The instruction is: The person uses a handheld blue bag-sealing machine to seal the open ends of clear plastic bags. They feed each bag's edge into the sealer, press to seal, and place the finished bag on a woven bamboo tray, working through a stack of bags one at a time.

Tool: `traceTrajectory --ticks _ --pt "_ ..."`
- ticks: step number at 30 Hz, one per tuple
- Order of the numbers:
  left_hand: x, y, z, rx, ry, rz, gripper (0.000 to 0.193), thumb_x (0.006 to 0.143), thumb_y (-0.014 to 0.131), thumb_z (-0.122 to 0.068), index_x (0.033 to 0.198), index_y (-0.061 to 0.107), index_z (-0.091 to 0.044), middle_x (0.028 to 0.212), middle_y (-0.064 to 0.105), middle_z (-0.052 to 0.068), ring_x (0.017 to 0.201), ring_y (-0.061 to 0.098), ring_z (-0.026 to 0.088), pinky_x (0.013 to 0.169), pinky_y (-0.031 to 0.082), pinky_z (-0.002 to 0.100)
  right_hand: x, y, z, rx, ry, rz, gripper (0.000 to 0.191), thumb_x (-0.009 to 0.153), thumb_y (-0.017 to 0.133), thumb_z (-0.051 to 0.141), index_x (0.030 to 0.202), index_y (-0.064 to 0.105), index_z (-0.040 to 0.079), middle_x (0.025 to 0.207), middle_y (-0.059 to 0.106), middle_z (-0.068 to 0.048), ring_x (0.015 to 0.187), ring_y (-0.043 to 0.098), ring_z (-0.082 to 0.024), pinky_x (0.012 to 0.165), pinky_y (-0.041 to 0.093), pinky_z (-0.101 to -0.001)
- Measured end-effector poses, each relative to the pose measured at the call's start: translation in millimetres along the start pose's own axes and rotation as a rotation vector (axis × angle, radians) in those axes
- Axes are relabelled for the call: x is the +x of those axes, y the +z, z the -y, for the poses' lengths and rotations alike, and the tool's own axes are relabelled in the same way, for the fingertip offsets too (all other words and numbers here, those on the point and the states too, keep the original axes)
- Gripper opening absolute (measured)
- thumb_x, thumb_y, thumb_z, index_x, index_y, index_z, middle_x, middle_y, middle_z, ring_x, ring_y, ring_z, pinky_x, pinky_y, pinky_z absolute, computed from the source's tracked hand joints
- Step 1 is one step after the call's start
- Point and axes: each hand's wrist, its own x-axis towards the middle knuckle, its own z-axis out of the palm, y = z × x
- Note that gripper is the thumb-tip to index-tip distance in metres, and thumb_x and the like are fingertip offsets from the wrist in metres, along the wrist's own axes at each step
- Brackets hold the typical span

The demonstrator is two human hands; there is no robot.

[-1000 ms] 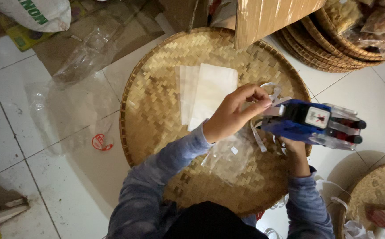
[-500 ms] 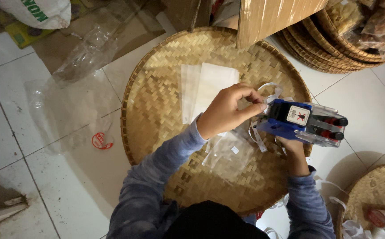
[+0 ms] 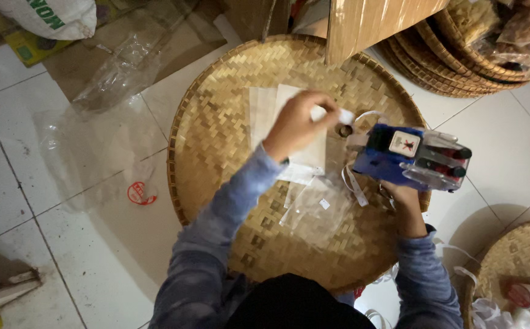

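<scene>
My right hand (image 3: pixel 406 196) grips a blue label gun (image 3: pixel 412 156) from below, holding it over the right side of a large round woven tray (image 3: pixel 216 122). My left hand (image 3: pixel 298 120) pinches a small white label strip (image 3: pixel 344 116) coming from the gun's front end, beside a small roll (image 3: pixel 344 130). Below the hands, white paper sheets (image 3: pixel 265 109) and a small clear plastic bag (image 3: pixel 316 210) lie on the tray.
Clear plastic bags (image 3: pixel 103 109) and a red rubber band (image 3: pixel 138 194) lie on the white tiled floor at left. A cardboard box (image 3: pixel 374 21) and stacked woven trays (image 3: pixel 460 67) stand at the back. Another woven tray (image 3: pixel 521 262) sits at lower right, a white sack (image 3: pixel 45 15) at top left.
My left hand has moved left and up, away from the label gun, drawing out the white strip. The gun has tilted slightly; the view has shifted.
</scene>
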Motion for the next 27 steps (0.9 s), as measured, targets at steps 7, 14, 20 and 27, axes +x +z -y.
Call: traceTrajectory --ticks 7,14,20,27 --pt "1.4 -20.5 98.6 0.261 -0.311 -0.077 0.022 0.082 0.079 -0.026 0.083 0.073 -0.005 0.085 0.072 0.013 0.080 0.070 0.027 0.073 0.055 0.039 -6.9 8.6 8.8 0.287 0.216 -0.177 0.072 0.072 0.078 -0.004 0.138 0.051 0.003 0.133 0.059 -0.010 0.119 0.061 -0.026 0.099 0.054 -0.0440" --pt "-0.4 -41.0 109.7 0.489 -0.238 -0.005 0.018 0.079 0.079 -0.024 0.077 0.074 -0.007 0.081 0.070 0.015 0.080 0.068 0.034 0.074 0.053 0.047 -5.9 9.1 13.2 0.519 0.425 -0.190 0.067 0.071 0.071 -0.006 0.134 0.050 0.005 0.129 0.062 -0.011 0.112 0.067 -0.028 0.090 0.063 -0.0469" --pt "-6.9 -39.0 115.3 0.634 -0.210 0.014 0.014 0.084 0.073 -0.023 0.082 0.071 -0.010 0.085 0.065 0.015 0.084 0.063 0.036 0.077 0.051 0.049 -6.1 4.7 11.9 -0.033 0.225 -0.089 0.063 0.072 0.085 -0.002 0.130 0.059 0.001 0.128 0.063 -0.010 0.113 0.061 -0.022 0.096 0.055 -0.0390" --pt "-16.2 -29.0 121.0 0.770 -0.210 -0.027 0.021 0.091 0.071 -0.029 0.090 0.066 -0.008 0.098 0.061 0.016 0.092 0.059 0.037 0.080 0.049 0.052 -7.3 -1.5 3.0 0.052 0.165 -0.072 0.065 0.074 0.084 0.006 0.134 0.059 0.004 0.131 0.064 -0.008 0.116 0.063 -0.020 0.101 0.055 -0.0371"
